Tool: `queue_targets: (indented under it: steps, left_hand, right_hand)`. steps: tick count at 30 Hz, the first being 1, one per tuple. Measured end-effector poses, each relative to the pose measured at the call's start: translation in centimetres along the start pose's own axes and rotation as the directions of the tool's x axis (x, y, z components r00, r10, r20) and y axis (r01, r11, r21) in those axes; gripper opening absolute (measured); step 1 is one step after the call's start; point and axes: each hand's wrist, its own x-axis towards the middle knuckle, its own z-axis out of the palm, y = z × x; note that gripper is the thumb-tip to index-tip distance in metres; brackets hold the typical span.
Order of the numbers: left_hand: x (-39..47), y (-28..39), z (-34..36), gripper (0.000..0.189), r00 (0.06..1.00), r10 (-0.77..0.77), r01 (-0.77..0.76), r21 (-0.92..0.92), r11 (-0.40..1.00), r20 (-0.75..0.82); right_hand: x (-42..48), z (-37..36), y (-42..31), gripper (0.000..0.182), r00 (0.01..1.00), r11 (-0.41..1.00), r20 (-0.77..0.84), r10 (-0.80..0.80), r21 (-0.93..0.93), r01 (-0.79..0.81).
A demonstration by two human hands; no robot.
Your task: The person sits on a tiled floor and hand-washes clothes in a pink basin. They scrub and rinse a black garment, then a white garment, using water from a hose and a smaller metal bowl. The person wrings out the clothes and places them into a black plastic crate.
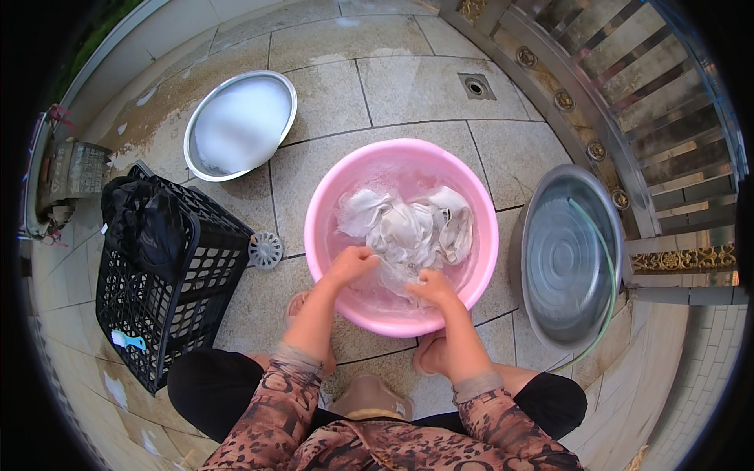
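A round pink plastic basin (318,206) stands on the tiles before me, with soapy water in it. White wet cloth (403,226) lies bunched in the basin, partly under the water. At the near left of the cloth, my left hand (353,264) pinches a wet edge of it. My right hand (435,288) grips another part of the cloth, lower and to the right. The stretch of cloth between the two hands lies at the water's surface. Foam and water hide some of its folds.
Left stands a black plastic crate (206,247) with dark cloth (144,224) and a blue brush (128,340). A metal basin (293,112) of suds is behind. Right, a grey tub (565,253) of water holds a green hose (609,259). A drain cover (266,251) lies beside the crate.
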Motion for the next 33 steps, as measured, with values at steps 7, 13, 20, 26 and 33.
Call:
queue_targets:
  steps: [7,13,20,26,33]
  left_hand:
    - [-3.1,7.0,-6.4,0.019,0.964,0.232,-0.266,-0.560,0.785,-0.133]
    - [-4.7,9.0,-6.9,0.020,0.862,0.305,-0.432,-0.273,0.860,-0.404]
    - [-7.1,8.4,-8.6,0.029,0.979,0.041,-0.043,0.002,0.999,0.201]
    - [-5.5,4.7,-1.9,0.030,0.984,0.032,-0.169,0.869,0.465,0.174]
    - [-5.9,5.4,3.3,0.018,0.963,0.044,-0.264,0.907,0.328,0.265]
  right_hand:
    - [-3.6,-6.0,-4.7,0.018,0.922,0.751,-0.372,-0.107,0.578,0.320]
    - [-5.4,-6.6,-7.9,0.020,0.914,0.809,-0.388,-0.117,0.496,0.314]
    - [-7.0,-5.9,-5.3,0.027,0.838,0.854,-0.358,-0.411,0.169,0.491]
    - [-5.7,-2.0,-3.0,0.036,0.994,0.994,0.030,-0.105,0.029,0.104]
    - [-0.9,4.1,-2.7,0.044,0.871,0.977,-0.453,-0.190,-0.178,0.120]
